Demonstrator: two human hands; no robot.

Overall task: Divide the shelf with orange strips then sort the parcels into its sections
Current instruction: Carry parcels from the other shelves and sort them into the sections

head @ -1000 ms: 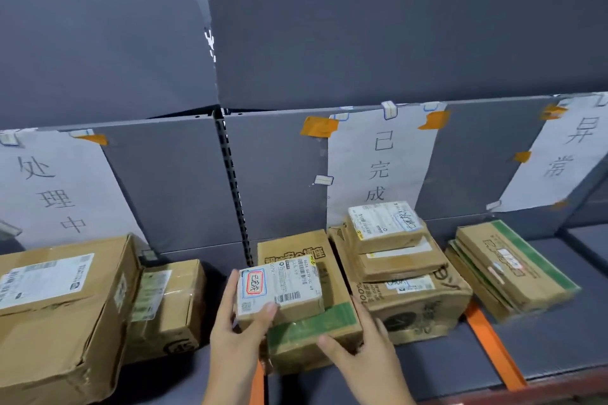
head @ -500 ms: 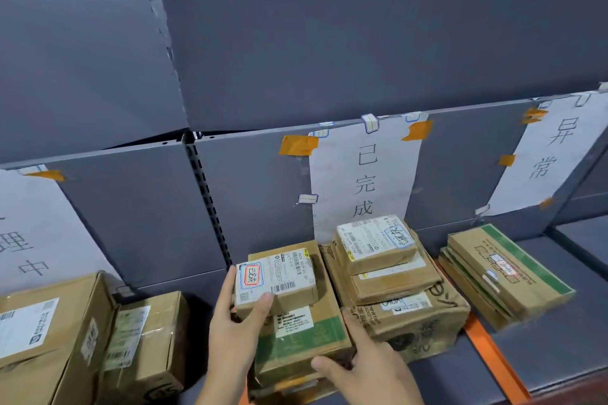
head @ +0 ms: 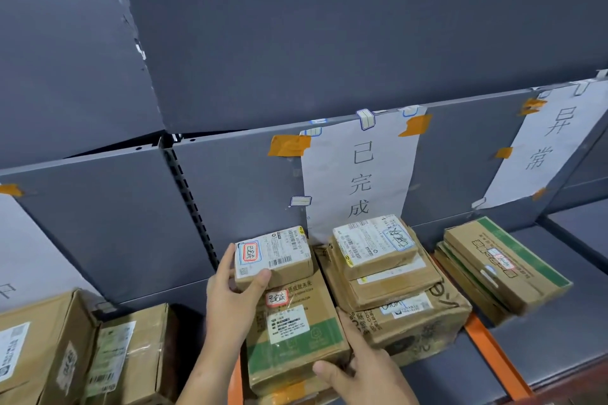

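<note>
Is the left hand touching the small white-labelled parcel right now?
Touching. The head view shows the left hand gripping the small parcel: thumb across its near face, fingers behind its left end.

The light is dim and even, falling from above and in front, so the grey back panels (head: 329, 26) look flat and dull. Soft shadow pools between the parcels at the lower left (head: 184, 316). Straight shelf edges bow towards the corners, and label print is slightly smeared.

Taped paper signs (head: 360, 174) on back panel (head: 98, 223)
</note>
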